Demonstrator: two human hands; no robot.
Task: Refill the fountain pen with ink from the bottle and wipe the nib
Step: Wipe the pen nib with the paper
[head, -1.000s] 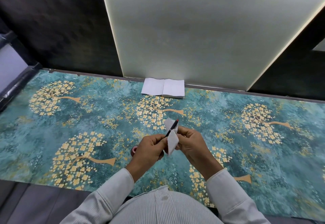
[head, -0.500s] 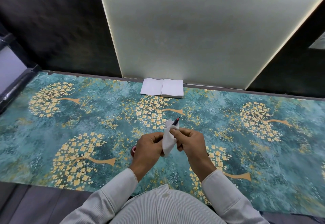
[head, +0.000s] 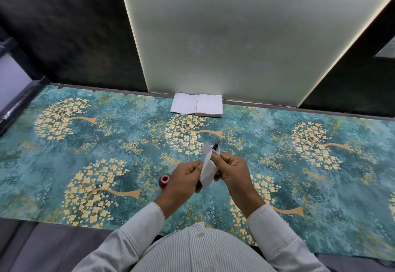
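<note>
A dark fountain pen (head: 215, 146) with a red tip pokes up and away from between my two hands, over the table's middle. A white tissue (head: 207, 171) is wrapped round its lower part. My right hand (head: 233, 171) pinches the tissue against the pen. My left hand (head: 183, 178) grips the pen's lower end, which is hidden behind the tissue and fingers. The ink bottle (head: 164, 181), reddish with a pink round top, stands on the table just left of my left hand, partly hidden by it.
A stack of white tissues (head: 197, 105) lies at the table's far edge against a pale wall panel (head: 235, 36). The table wears a teal cloth (head: 106, 135) with golden trees. A dark ledge (head: 19, 100) borders the left.
The tissue, loosely held beside the pen a second ago, is now folded round the pen's barrel under my right fingers. Both hands stay in nearly the same place.
</note>
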